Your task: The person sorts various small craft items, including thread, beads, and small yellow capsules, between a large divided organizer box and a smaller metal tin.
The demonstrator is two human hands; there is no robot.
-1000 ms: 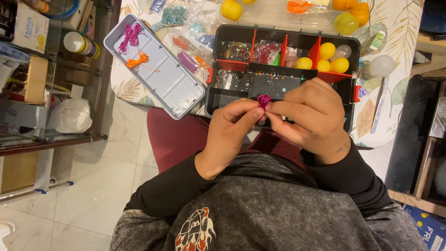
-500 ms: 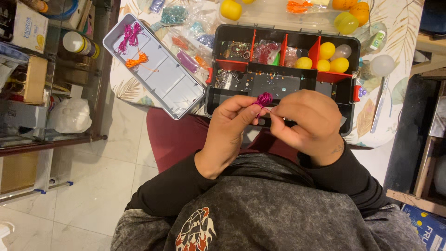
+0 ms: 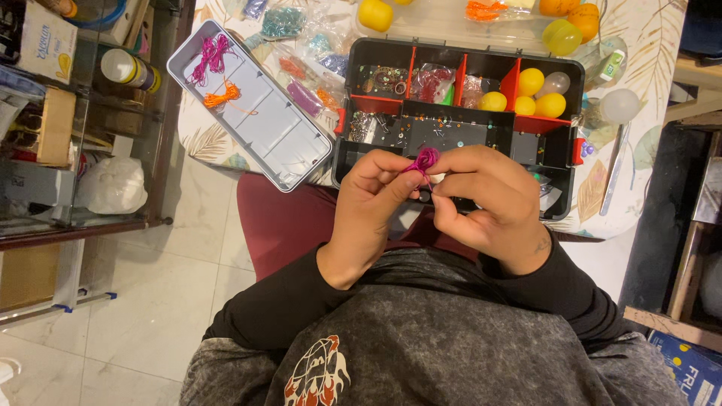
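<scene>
My left hand (image 3: pixel 372 203) and my right hand (image 3: pixel 489 199) meet over my lap, just in front of the table edge. Both pinch a small bundle of magenta thread (image 3: pixel 426 159) between thumb and fingers. Its looped end sticks up between the two hands. Right behind them lies a black organiser box (image 3: pixel 459 124) with red dividers, holding yellow balls (image 3: pixel 531 81), beads and small metal parts. What the fingertips do under the thread is hidden.
A grey flat tray lid (image 3: pixel 252 113) with magenta and orange thread bundles (image 3: pixel 210 56) lies left of the box. Bags of beads, yellow and orange capsules and a white ball (image 3: pixel 619 105) sit on the leaf-patterned table. A glass shelf with boxes stands at left.
The hands stay together on the thread. The fingers have shifted slightly around the bundle; nothing was picked up or let go.
</scene>
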